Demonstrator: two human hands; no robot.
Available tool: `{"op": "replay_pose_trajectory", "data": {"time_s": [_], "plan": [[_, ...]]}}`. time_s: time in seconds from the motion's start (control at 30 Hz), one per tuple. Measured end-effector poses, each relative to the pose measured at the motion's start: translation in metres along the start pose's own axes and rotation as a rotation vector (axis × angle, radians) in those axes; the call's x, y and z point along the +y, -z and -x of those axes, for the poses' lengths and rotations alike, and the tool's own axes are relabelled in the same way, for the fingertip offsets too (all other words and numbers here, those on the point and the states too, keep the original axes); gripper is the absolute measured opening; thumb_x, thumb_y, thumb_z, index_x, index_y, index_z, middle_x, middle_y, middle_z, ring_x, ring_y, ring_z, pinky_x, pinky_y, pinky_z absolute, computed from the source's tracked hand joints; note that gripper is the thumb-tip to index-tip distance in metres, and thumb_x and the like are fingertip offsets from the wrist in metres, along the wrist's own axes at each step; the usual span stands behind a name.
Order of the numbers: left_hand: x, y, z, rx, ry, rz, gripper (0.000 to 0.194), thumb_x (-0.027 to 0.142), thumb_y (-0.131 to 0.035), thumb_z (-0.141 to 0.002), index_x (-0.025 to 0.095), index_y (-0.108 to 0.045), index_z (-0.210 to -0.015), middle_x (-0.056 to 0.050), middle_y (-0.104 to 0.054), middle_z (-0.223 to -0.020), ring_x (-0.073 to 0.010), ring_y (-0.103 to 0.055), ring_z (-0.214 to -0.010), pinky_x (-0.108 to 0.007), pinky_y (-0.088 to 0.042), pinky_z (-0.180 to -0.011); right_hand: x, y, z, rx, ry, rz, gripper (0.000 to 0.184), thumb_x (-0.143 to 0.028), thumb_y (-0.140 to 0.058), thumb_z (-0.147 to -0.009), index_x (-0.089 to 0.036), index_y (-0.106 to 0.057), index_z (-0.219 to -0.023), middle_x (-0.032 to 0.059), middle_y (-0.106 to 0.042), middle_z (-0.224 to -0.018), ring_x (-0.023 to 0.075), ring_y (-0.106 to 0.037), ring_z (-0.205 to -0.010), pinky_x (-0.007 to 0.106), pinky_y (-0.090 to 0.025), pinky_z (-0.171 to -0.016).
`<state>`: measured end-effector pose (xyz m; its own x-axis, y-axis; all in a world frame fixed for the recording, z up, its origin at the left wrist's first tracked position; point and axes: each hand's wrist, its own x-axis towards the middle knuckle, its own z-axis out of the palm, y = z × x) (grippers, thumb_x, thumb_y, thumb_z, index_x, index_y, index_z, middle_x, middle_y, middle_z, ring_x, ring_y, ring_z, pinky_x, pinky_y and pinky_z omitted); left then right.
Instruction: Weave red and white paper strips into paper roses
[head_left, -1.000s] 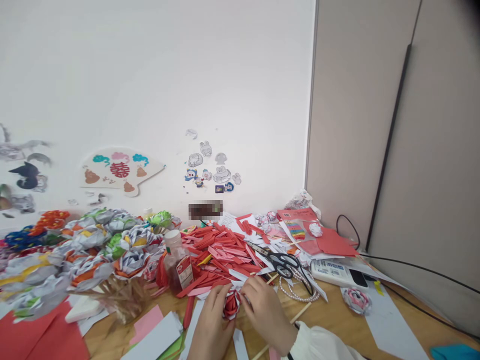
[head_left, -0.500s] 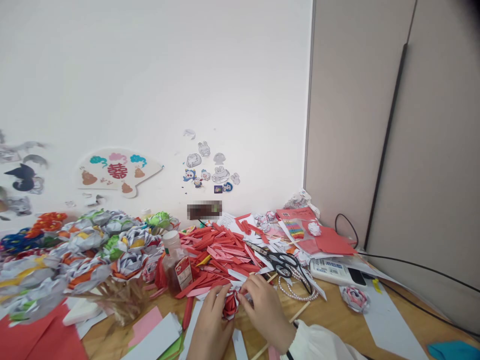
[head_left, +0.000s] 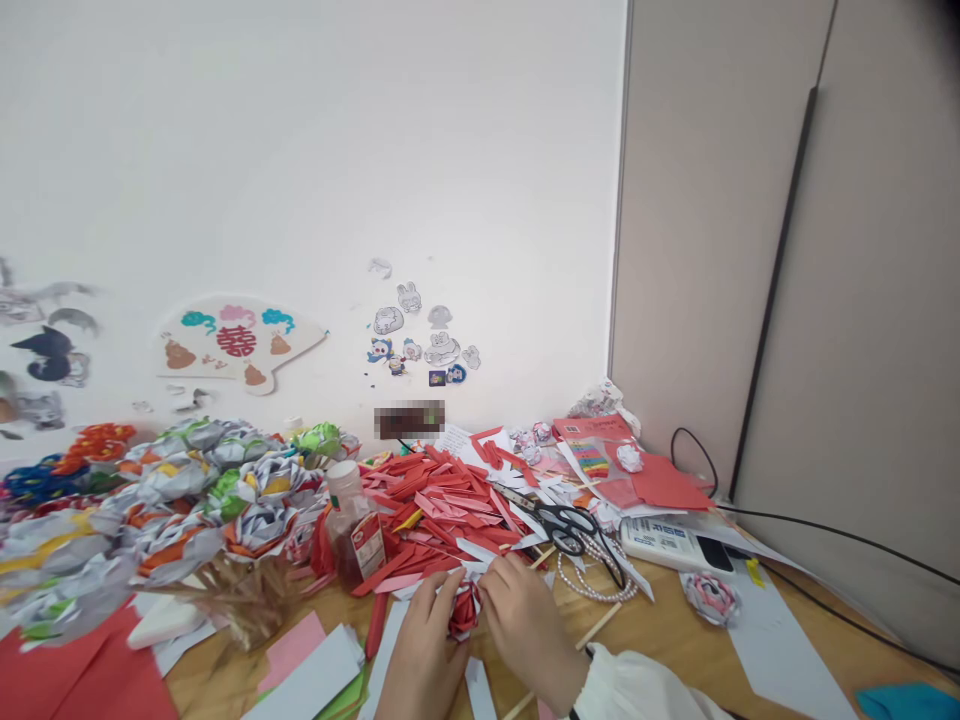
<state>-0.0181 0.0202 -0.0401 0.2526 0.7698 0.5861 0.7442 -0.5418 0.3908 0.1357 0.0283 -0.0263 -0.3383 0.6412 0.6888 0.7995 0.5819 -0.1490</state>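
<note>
A red and white folded paper flower [head_left: 464, 610] sits between my two hands, low in the middle of the view. My left hand [head_left: 427, 635] is closed round its left side. From the right, my right hand [head_left: 525, 620] pinches the flower's edge with bent fingers; the fingertips partly cover it. Just beyond my hands lies a heap of folded red and pink paper strips [head_left: 442, 500]. To its left stands a clear bottle with a label [head_left: 352, 535], some brownish liquid in it. Black-handled scissors [head_left: 568, 525] rest to the right of the heap.
Many paper flowers on sticks [head_left: 187, 500] crowd the left side. A pearl string [head_left: 574, 580], a white box [head_left: 660, 545] and a pink-white paper flower [head_left: 711, 597] lie to the right. White paper strips [head_left: 315, 680] lie at the front. Black cables [head_left: 832, 535] run along the right.
My right hand's fingers have shifted slightly on the flower, and the flower has turned a little. My left hand stays almost in place.
</note>
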Motion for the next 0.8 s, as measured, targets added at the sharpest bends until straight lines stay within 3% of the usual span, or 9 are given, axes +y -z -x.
{"op": "replay_pose_trajectory", "data": {"time_s": [0.13, 0.37, 0.53, 0.8], "plan": [[-0.001, 0.0, 0.001, 0.013, 0.007, 0.016, 0.06, -0.001, -0.043, -0.062, 0.02, -0.049, -0.117, -0.011, -0.057, -0.115, -0.0259, -0.055, -0.109, -0.045, -0.046, -0.093, 0.0, 0.0, 0.0, 0.004, 0.019, 0.005, 0.017, -0.006, -0.049, -0.082, -0.019, -0.052, -0.071, 0.0031, -0.055, -0.074, 0.0195, -0.047, -0.07, 0.031, -0.033, -0.062], [0.001, 0.003, -0.002, 0.062, 0.035, 0.058, 0.055, 0.004, -0.047, -0.065, 0.022, -0.05, -0.116, -0.009, -0.06, -0.113, -0.0254, -0.057, -0.107, -0.044, -0.046, -0.093, 0.002, 0.014, -0.003, 0.04, -0.113, -0.194, 0.009, -0.012, -0.055, -0.081, -0.02, -0.053, -0.076, 0.0012, -0.056, -0.08, 0.0176, -0.05, -0.078, 0.027, -0.035, -0.065], [-0.002, 0.001, 0.001, 0.045, 0.043, 0.074, 0.056, 0.004, -0.047, -0.065, 0.023, -0.049, -0.119, -0.009, -0.059, -0.115, -0.0256, -0.056, -0.109, -0.044, -0.046, -0.093, 0.002, 0.013, -0.002, 0.019, -0.059, -0.193, 0.012, -0.009, -0.051, -0.082, -0.02, -0.053, -0.077, 0.0013, -0.057, -0.08, 0.0176, -0.049, -0.078, 0.028, -0.036, -0.068], [0.001, 0.0, -0.002, 0.089, 0.096, 0.125, 0.063, 0.012, -0.049, -0.072, 0.018, -0.032, -0.131, -0.015, -0.051, -0.129, -0.0273, -0.049, -0.119, -0.048, -0.042, -0.097, 0.004, 0.009, -0.003, 0.008, -0.035, -0.189, 0.015, -0.008, -0.048, -0.083, -0.02, -0.053, -0.076, 0.0005, -0.056, -0.079, 0.0171, -0.05, -0.075, 0.028, -0.036, -0.066]]}}
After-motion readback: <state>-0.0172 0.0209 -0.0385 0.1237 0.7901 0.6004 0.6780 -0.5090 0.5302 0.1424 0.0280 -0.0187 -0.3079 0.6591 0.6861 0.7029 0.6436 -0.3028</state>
